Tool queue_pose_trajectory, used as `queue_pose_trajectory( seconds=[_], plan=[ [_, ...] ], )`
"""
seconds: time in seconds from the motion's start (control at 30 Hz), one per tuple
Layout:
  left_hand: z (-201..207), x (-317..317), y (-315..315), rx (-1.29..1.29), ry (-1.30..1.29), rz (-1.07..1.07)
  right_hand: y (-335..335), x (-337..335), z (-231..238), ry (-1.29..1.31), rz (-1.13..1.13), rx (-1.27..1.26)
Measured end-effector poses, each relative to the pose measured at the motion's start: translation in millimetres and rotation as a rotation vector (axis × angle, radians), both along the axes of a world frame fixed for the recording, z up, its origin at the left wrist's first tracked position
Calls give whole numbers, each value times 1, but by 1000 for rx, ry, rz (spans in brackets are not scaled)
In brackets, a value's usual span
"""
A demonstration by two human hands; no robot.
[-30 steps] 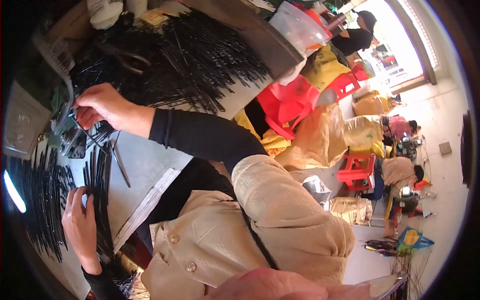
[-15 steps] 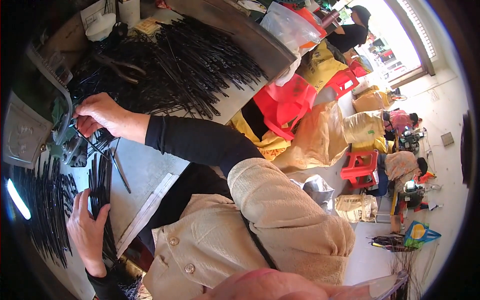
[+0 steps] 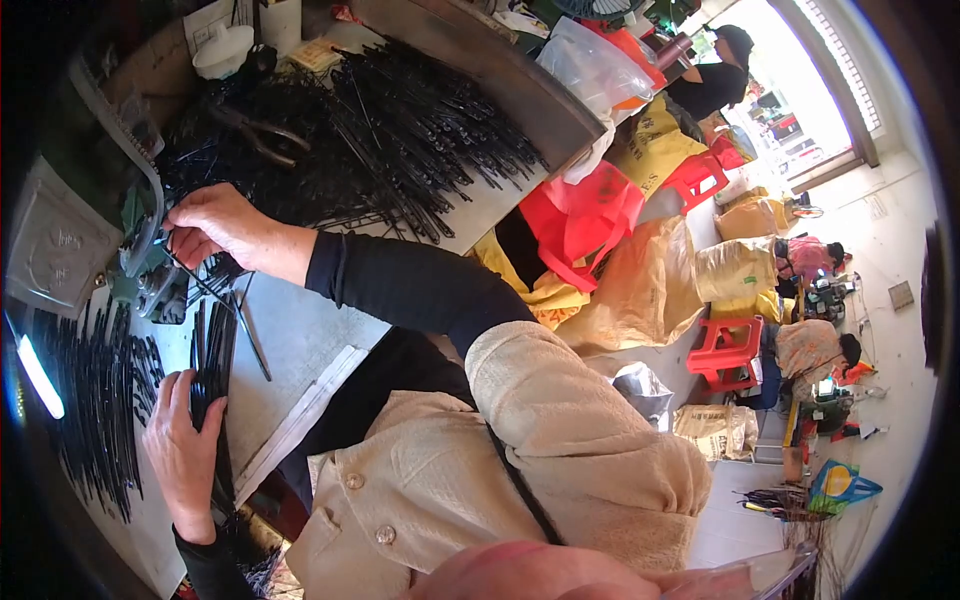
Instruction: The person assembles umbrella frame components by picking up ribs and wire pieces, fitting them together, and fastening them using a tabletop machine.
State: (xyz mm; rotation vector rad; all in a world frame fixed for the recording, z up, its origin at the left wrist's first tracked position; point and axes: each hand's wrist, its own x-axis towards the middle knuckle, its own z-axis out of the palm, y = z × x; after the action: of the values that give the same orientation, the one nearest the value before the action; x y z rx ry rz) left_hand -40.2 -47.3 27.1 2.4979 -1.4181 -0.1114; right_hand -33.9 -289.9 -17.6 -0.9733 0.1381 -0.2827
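My right hand (image 3: 222, 228) is closed in a pinch beside the small machine (image 3: 165, 292), with a thin black rod (image 3: 207, 285) running down from its fingers. Another thin rod (image 3: 252, 340) lies slantwise on the pale worktop. Lower down, my left hand (image 3: 185, 440) curls around a bundle of thin black rods (image 3: 212, 350), its thumb on the near side and its fingers over the top. The hand hides part of this bundle.
Many black rods (image 3: 440, 130) lie heaped at the back, with pliers (image 3: 265, 138) on them. More rods (image 3: 90, 400) spread at the left. A lit lamp (image 3: 40, 378) stands at the far left. Red bags (image 3: 585, 215), sacks (image 3: 640, 290) and a red stool (image 3: 725, 352) stand beyond my right arm; people are farther off.
The whole view has shifted slightly, so everything sits a little further right. Both hands keep nearly the same places and grips.
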Motion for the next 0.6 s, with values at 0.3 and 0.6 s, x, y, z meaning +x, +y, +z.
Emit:
queue_pose_trajectory(
  seconds=[0.3, 0.6],
  plan=[
    [0, 0, 1, -12, -9, -32, 2, 0, 0, -8, -29, 1],
    [4, -4, -2, -10, -58, -57, 0, -1, 0, -13, -10, -27]
  ],
)
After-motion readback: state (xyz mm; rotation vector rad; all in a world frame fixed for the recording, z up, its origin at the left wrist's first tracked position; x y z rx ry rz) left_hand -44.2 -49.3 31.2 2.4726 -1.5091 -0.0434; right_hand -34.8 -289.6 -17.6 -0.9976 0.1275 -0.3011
